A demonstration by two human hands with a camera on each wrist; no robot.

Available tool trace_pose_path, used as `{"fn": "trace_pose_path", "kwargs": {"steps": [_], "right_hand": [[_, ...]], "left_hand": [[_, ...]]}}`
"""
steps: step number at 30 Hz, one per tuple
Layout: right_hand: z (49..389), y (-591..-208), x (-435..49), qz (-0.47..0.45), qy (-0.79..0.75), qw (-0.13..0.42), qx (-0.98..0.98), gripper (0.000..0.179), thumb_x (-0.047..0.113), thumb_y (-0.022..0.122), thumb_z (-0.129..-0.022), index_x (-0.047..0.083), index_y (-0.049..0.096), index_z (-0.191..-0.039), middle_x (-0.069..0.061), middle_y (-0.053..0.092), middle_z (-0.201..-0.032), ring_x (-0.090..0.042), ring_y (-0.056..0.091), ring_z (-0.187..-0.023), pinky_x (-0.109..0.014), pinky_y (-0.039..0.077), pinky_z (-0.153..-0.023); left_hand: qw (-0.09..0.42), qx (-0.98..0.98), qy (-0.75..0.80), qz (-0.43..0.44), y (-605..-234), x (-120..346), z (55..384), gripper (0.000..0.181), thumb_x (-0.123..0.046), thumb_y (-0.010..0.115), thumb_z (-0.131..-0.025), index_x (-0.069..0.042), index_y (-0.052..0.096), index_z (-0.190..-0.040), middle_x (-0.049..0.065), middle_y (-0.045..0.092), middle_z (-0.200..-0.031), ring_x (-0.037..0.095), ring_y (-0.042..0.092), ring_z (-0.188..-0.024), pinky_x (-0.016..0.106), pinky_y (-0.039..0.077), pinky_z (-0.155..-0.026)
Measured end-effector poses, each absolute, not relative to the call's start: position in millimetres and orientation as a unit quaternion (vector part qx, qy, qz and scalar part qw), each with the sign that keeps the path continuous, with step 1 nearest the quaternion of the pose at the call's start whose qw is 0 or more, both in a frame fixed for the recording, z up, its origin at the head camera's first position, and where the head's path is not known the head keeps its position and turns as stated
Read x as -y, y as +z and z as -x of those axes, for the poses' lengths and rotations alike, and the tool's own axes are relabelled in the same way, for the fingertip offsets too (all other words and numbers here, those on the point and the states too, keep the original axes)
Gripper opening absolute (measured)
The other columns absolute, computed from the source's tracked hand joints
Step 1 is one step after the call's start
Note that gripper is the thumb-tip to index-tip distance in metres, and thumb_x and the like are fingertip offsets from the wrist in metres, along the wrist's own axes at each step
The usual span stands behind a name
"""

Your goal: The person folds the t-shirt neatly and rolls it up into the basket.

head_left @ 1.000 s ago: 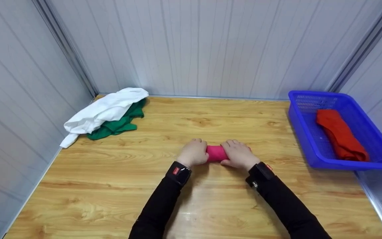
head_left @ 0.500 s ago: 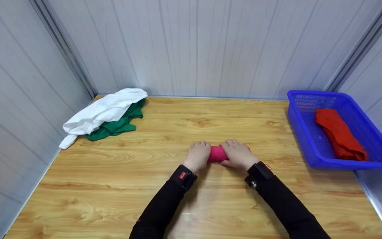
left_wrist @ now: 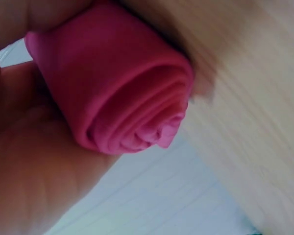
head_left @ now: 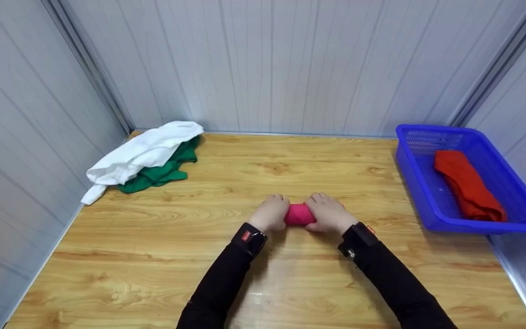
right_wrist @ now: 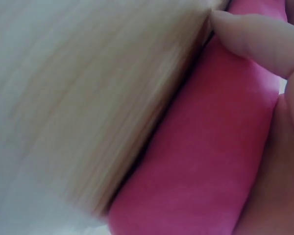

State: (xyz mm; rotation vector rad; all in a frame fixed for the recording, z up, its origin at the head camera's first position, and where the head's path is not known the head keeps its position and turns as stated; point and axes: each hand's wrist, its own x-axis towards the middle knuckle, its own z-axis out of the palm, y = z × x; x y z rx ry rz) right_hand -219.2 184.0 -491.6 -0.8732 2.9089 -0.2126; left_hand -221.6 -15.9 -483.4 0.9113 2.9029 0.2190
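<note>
A tightly rolled pink cloth (head_left: 299,214) lies crosswise on the wooden table between the two hands. My left hand (head_left: 271,212) holds its left end; the left wrist view shows the spiral layers of the rolled cloth (left_wrist: 132,112) at that end, with thumb and fingers around it. On the right part, my right hand (head_left: 329,214) grips the roll from above, covering most of that end. In the right wrist view the thumb (right_wrist: 255,41) lies across the smooth pink surface, close to the tabletop.
A white cloth (head_left: 149,148) lies crumpled over a green cloth (head_left: 162,173) at the back left. At the right stands a blue plastic basket (head_left: 420,192) with a folded orange-red cloth (head_left: 468,185) inside. Pale panel walls (head_left: 263,68) enclose the table's back and sides.
My left hand shifted right along the roll, then slightly back left. The pink roll sits a touch nearer the person; the right hand has barely moved.
</note>
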Motion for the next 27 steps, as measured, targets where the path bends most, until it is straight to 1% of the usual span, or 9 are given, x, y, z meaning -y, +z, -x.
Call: {"fn": "trace_pose_path", "kwargs": {"steps": [6, 9, 12, 17, 20, 23, 27], "right_hand": [[215.7, -489.9, -184.5, 0.299, -0.083, 0.060, -0.949, 0.055, 0.028, 0.084, -0.074, 0.001, 0.058, -0.114, -0.016, 0.057, -0.113, -0.033, 0.052, -0.104, -0.049, 0.046, -0.091], [214.4, -489.5, -185.0, 0.309, -0.090, 0.060, -0.945, 0.052, 0.023, 0.084, -0.071, 0.001, 0.058, -0.111, -0.015, 0.058, -0.109, -0.032, 0.053, -0.100, -0.048, 0.046, -0.091], [214.5, -489.6, -185.5, 0.311, -0.091, 0.057, -0.944, 0.051, 0.020, 0.083, -0.069, 0.001, 0.057, -0.109, -0.015, 0.058, -0.106, -0.032, 0.054, -0.099, -0.047, 0.046, -0.092], [216.1, -492.0, -184.5, 0.299, -0.099, 0.058, -0.947, 0.050, 0.018, 0.082, -0.066, 0.004, 0.057, -0.106, -0.013, 0.059, -0.105, -0.031, 0.054, -0.099, -0.046, 0.045, -0.092], [216.7, -492.9, -183.8, 0.299, -0.106, 0.057, -0.947, 0.049, 0.018, 0.081, -0.064, 0.004, 0.057, -0.104, -0.013, 0.059, -0.104, -0.032, 0.055, -0.099, -0.046, 0.045, -0.091], [217.1, -492.5, -183.8, 0.297, -0.111, 0.058, -0.947, 0.048, 0.018, 0.080, -0.063, 0.004, 0.058, -0.103, -0.012, 0.060, -0.104, -0.032, 0.056, -0.099, -0.046, 0.046, -0.090], [218.0, -491.1, -184.4, 0.293, -0.110, 0.062, -0.948, 0.049, 0.017, 0.081, -0.063, 0.004, 0.059, -0.105, -0.012, 0.061, -0.102, -0.031, 0.056, -0.098, -0.046, 0.047, -0.087]], "left_hand": [[0.087, -0.943, 0.106, -0.302, -479.0, 18.6, 221.9, 0.026, -0.006, 0.075, -0.073, -0.002, 0.064, -0.096, 0.012, 0.058, -0.099, 0.027, 0.057, -0.094, 0.039, 0.051, -0.082], [0.102, -0.941, 0.115, -0.301, -478.6, 19.3, 222.5, 0.024, -0.007, 0.075, -0.072, -0.003, 0.064, -0.093, 0.010, 0.058, -0.097, 0.025, 0.056, -0.093, 0.037, 0.050, -0.081], [0.107, -0.941, 0.121, -0.299, -479.3, 19.9, 223.3, 0.026, -0.008, 0.076, -0.071, -0.004, 0.064, -0.094, 0.009, 0.058, -0.098, 0.024, 0.055, -0.093, 0.036, 0.049, -0.082], [0.108, -0.944, 0.129, -0.283, -482.4, 20.3, 224.5, 0.036, -0.006, 0.081, -0.064, -0.004, 0.065, -0.097, 0.009, 0.059, -0.098, 0.025, 0.056, -0.092, 0.038, 0.050, -0.082], [0.099, -0.946, 0.116, -0.284, -484.4, 19.8, 225.9, 0.039, -0.004, 0.081, -0.062, -0.005, 0.065, -0.098, 0.010, 0.061, -0.097, 0.027, 0.059, -0.092, 0.039, 0.051, -0.082], [0.087, -0.946, 0.103, -0.295, -485.8, 19.4, 228.0, 0.037, -0.003, 0.080, -0.062, -0.005, 0.064, -0.095, 0.010, 0.063, -0.095, 0.027, 0.061, -0.091, 0.039, 0.052, -0.082], [0.075, -0.944, 0.103, -0.305, -486.1, 19.3, 230.5, 0.033, -0.002, 0.080, -0.061, -0.006, 0.063, -0.088, 0.008, 0.063, -0.088, 0.027, 0.062, -0.085, 0.039, 0.053, -0.077]]}}
